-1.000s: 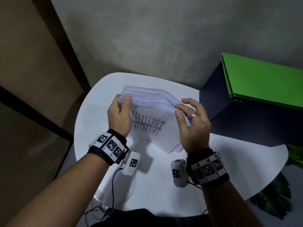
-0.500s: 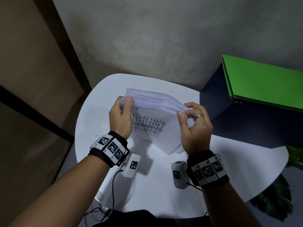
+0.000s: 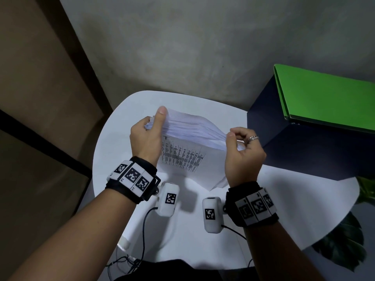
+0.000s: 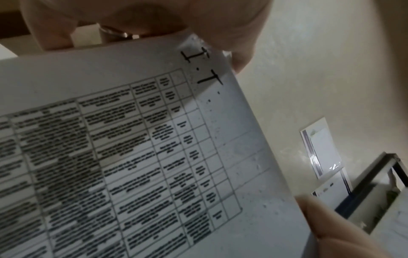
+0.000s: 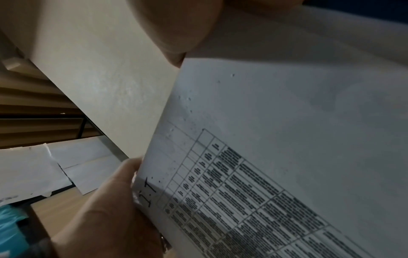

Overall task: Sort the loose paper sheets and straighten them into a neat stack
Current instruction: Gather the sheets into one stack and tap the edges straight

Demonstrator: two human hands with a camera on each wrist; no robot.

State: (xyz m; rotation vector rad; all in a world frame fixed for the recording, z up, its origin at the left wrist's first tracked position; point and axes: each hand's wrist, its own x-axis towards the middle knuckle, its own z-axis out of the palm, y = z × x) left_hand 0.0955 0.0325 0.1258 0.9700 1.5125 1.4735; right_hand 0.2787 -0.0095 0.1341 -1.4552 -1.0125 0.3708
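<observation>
A thick stack of white paper sheets [image 3: 192, 136] stands on its lower edge on the white round table [image 3: 294, 191], tilted toward me, its top edges fanned. The front sheet [image 4: 137, 148] carries a printed table and the handwritten letters "I.T". My left hand [image 3: 151, 130] grips the stack's upper left corner, thumb [image 3: 160, 118] upright along the near face. At the upper right corner my right hand [image 3: 241, 147] pinches the stack with curled fingers; a ring shows on it. In the right wrist view the same sheet [image 5: 276, 157] fills the frame.
A dark blue box [image 3: 308, 142] with a green folder [image 3: 328, 102] on top stands close at the right, touching the table. A grey wall is behind, a brown panel to the left. Plant leaves [image 3: 343, 244] show below the table's right rim. Cables [image 3: 142, 240] hang at the near edge.
Both hands have lifted and tipped the stack more upright. The left thumb moved up to the top edge, and the right fingers curled tighter round the right corner.
</observation>
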